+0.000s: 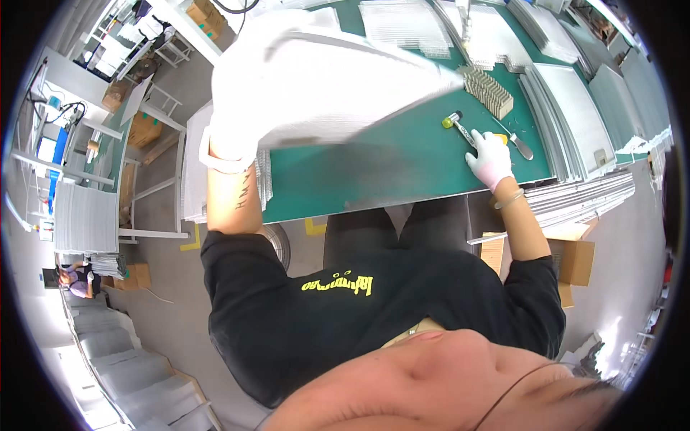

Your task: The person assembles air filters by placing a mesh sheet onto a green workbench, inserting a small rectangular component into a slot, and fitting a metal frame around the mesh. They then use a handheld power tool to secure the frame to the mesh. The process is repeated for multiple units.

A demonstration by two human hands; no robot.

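Observation:
My left hand (236, 118), in a white glove and partly washed out by glare, holds a white, thin-layered panel (359, 90) raised over the green tabletop. The panel is blurred, and the fingers on it are hard to make out. At the right of the table my gloved right hand (491, 159) closes round the handle of a small mallet (453, 120) with a yellow-green and black head. Something yellow (501, 138) shows by its fingers. A screwdriver-like tool (521, 147) lies just right of this hand. Farther back stands a beige ridged block (490, 93).
Stacked silver panels (568, 118) stand along the table's right side, and more finned stacks (406, 27) line the far edge. The green table (316, 190) ends close before my body. Cardboard boxes (577, 262) sit below right. A person (80, 279) is far left.

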